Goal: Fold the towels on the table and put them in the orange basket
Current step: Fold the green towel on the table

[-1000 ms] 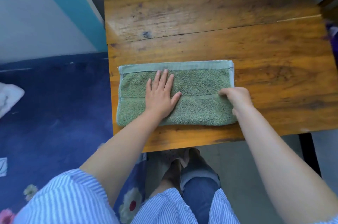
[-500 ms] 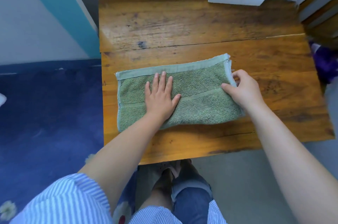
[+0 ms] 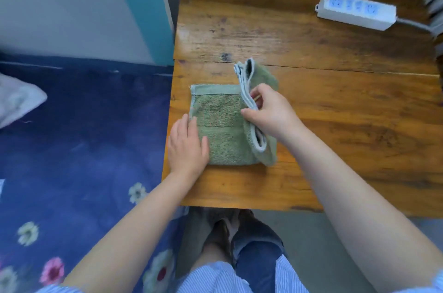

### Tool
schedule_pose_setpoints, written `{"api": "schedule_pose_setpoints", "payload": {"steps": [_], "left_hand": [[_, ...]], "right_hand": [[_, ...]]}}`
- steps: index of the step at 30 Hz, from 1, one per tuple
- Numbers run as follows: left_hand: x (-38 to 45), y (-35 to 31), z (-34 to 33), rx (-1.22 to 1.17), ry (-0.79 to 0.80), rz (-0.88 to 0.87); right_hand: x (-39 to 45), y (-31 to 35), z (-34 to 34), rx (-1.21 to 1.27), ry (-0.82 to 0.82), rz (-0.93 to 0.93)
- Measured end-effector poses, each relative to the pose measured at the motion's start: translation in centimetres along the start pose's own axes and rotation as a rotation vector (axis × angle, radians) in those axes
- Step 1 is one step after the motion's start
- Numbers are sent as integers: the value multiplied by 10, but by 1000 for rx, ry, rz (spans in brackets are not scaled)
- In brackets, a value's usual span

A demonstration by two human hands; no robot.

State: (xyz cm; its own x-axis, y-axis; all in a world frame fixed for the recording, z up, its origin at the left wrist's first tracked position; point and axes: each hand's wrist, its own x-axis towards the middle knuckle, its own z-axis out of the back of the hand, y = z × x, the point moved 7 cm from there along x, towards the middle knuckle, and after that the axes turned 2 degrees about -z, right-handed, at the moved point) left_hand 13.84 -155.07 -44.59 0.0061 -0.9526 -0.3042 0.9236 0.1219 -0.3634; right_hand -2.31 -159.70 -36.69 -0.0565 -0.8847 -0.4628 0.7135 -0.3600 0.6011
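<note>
A green towel with a pale hem lies folded on the left end of the wooden table. My right hand pinches the towel's right end and holds it raised and curled over the middle of the towel. My left hand rests flat, fingers apart, on the towel's left edge at the table's left rim. The orange basket is not in view.
A white power strip with its grey cord lies at the table's far right. A dark blue flowered cloth spreads left of the table, with a pale bundle on it. My feet show below the table's near edge.
My right hand has lifted the towel's right end and carried it leftward over the towel. My left hand has slid from the towel's middle to its left edge.
</note>
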Motion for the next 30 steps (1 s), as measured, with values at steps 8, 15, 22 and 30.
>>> {"api": "schedule_pose_setpoints", "payload": {"steps": [8,15,22,30], "left_hand": [[-35,58,11,-148,-93,79],[-39,55,13,-495,-94,131],[-31,46,3,-615,-13,276],[-8,31,7,-347,72,249]], "right_hand": [[24,15,-85,138,48,-148],[23,21,-109,119,93,-97],[18,3,-87,300,102,-16],[46,-25,-13,-245,-324,128]]}}
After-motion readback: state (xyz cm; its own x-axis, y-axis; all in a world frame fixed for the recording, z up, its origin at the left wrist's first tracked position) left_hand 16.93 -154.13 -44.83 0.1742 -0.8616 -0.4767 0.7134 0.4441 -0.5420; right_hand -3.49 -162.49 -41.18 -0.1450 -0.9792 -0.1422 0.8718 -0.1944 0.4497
